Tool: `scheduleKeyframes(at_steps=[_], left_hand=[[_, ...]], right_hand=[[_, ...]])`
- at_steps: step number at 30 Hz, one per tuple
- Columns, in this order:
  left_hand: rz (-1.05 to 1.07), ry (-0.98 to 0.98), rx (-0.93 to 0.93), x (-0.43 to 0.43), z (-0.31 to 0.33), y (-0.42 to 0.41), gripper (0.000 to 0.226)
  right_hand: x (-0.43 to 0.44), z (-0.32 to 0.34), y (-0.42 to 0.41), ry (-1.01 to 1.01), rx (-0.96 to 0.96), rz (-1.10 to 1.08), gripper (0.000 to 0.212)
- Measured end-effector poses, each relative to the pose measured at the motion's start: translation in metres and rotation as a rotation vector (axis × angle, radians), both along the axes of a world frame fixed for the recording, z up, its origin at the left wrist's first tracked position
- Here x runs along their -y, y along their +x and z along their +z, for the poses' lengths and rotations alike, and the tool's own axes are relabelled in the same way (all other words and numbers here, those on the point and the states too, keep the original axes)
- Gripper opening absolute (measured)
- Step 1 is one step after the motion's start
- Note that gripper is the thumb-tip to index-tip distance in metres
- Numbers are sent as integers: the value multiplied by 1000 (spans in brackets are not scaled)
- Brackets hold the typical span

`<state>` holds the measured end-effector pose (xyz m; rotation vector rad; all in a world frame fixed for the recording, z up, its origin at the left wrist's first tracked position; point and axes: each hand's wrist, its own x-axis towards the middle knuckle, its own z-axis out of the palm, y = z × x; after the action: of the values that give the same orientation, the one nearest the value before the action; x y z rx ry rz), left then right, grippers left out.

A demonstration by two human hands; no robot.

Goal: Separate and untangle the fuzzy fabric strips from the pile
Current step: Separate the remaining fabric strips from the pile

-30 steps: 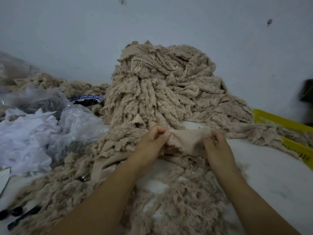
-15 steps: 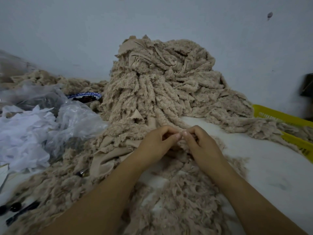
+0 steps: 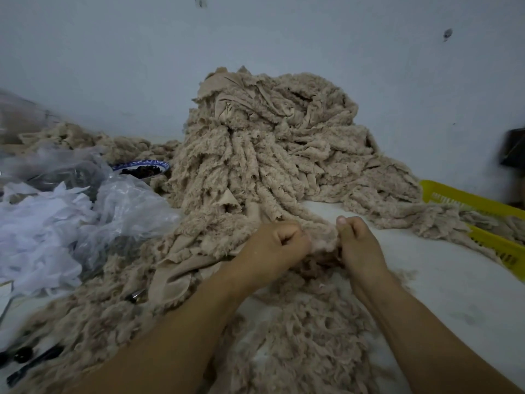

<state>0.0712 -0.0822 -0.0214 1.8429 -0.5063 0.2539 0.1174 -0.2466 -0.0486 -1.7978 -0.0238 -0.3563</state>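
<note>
A tall pile of beige fuzzy fabric strips [image 3: 272, 143] rises against the wall at the centre. Loose strips spill from it toward me and cover the white table [image 3: 454, 282] in front. My left hand [image 3: 277, 245] is fisted on a fuzzy strip [image 3: 322, 237] at the foot of the pile. My right hand [image 3: 356, 245] pinches the same strip just to the right, thumb up. The stretch of strip between the hands is short and bunched. A looser heap of strips [image 3: 301, 342] lies under my forearms.
Crumpled clear plastic bags and white scraps [image 3: 71, 220] fill the left side. A blue-rimmed bowl [image 3: 142, 168] with dark pieces sits behind them. A yellow basket [image 3: 488, 223] with strips draped over it stands at the right. Black tools [image 3: 25, 362] lie at the lower left.
My hands came together from holding a flat piece spread apart, then drew slightly apart again on a bunched strip. The view tilted a little.
</note>
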Motion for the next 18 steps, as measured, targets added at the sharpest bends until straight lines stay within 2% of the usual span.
scheduleKeyframes(at_steps=[3,7,14,18], left_hand=[[103,-184,1,-6,2,3,46],[151,-263,-68,-19,-6,5,45],[80,-348,-202,-18,-12,9,50],[144,-607,-287,-30,-7,17,37]], right_hand=[[1,0,-3,63,-22,-42,33],[8,5,-5,352,-40,-89,31],[7,10,-8,375,-19,-188,32],[25,12,0,474,-37,-293,31]])
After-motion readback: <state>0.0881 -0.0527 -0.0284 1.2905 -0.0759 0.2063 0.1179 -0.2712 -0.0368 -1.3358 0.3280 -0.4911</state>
